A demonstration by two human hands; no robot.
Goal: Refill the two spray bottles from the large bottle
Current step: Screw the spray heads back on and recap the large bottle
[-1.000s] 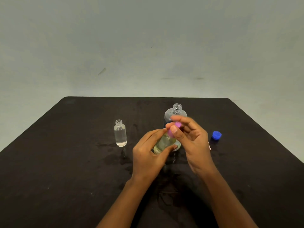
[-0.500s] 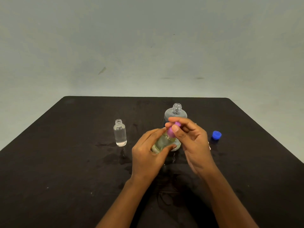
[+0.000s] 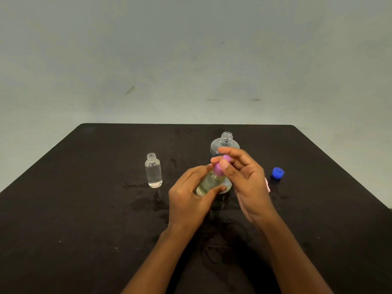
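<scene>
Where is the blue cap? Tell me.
In the head view, the blue cap sits on the table, right of the right hand and the large bottle.

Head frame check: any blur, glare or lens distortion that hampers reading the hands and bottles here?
Head view: dim, flat light, no strong glare; black table swallows shadows; right hand slightly soft at the pink cap; left hand covers much of the held bottle; open small bottle reads clearly; far table edge shows little bowing.
</scene>
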